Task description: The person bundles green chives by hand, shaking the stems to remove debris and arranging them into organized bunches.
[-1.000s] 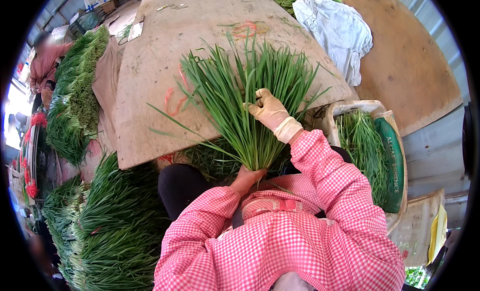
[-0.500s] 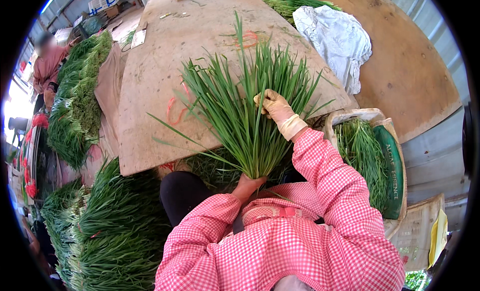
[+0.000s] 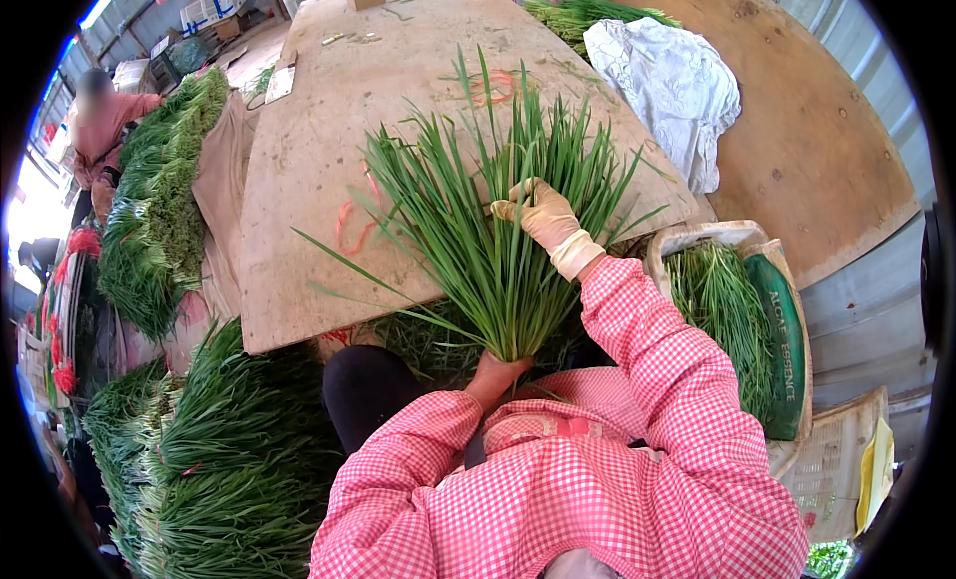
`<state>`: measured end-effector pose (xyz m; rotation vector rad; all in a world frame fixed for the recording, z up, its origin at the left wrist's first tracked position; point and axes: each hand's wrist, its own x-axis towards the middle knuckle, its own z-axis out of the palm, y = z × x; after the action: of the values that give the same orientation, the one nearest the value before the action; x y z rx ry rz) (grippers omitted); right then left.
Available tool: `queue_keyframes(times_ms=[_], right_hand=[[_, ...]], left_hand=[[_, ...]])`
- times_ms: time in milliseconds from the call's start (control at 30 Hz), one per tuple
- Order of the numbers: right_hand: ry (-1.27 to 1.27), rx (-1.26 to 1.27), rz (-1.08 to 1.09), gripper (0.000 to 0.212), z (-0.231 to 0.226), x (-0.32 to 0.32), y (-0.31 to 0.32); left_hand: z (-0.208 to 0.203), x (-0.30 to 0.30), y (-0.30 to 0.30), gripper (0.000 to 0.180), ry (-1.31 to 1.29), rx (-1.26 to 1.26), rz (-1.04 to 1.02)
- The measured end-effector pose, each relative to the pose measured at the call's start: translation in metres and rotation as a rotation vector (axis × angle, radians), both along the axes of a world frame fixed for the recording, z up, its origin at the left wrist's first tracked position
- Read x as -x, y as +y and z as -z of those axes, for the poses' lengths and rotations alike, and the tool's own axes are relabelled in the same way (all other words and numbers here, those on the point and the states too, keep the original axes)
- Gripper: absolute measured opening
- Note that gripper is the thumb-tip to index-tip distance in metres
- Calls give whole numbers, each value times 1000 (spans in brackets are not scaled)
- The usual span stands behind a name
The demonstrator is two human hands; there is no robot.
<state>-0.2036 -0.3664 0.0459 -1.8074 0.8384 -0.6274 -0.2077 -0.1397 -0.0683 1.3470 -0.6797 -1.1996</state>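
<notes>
Below a pink-and-white checked smock (image 3: 568, 489) at the bottom of the frame, seen from above, a bare left hand (image 3: 496, 377) clasps the gathered base of a fanned bunch of long green leaves (image 3: 508, 285) at centre. The right hand (image 3: 546, 221), in a pale cream glove, curls its fingers partway among the blades; whether it grips one, I cannot tell. Stacked green leafy bundles (image 3: 239, 460) fill the lower left. Beyond stretch a worn plywood tabletop (image 3: 319, 121) and, upper right, a crumpled white cloth (image 3: 662, 81).
</notes>
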Motion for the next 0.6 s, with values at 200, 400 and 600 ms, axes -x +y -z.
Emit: queue_keyframes(times_ms=[200, 400, 600], right_hand=[[-23, 24, 26, 20, -23, 5, 14], [-231, -231, -102, 19, -5, 11, 6], [-362, -296, -224, 16, -5, 11, 11]], left_hand=[[7, -1, 0, 40, -108, 5, -32], [11, -1, 0, 35, -165, 44, -29], [2, -1, 0, 34, -205, -10, -29]])
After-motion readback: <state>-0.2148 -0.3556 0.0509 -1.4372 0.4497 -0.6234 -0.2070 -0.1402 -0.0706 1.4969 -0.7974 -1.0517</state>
